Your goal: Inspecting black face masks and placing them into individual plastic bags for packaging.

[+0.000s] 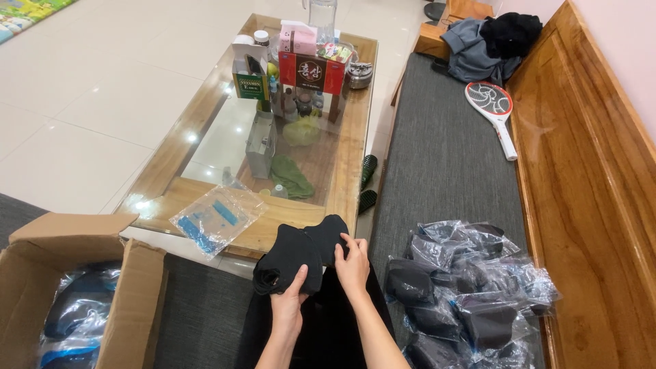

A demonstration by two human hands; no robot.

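I hold a black fabric piece (301, 253), like a pair of socks, over my lap. My left hand (289, 301) grips its lower edge from beneath, thumb on top. My right hand (352, 263) pinches its right side with fingers curled on the cloth. An empty clear plastic bag (217, 217) with blue print lies on the glass-topped wooden table (342, 184) just in front. A pile of several clear bags with black items (471, 294) lies on the grey bench cushion (444, 157) to my right.
An open cardboard box (75, 287) with bagged items stands at my left. The table carries boxes, bottles and a green cloth (290, 176). A red and white racket-shaped swatter (493, 109) and bundled clothes (488, 44) lie on the bench. The wooden backrest (588, 191) runs along the right.
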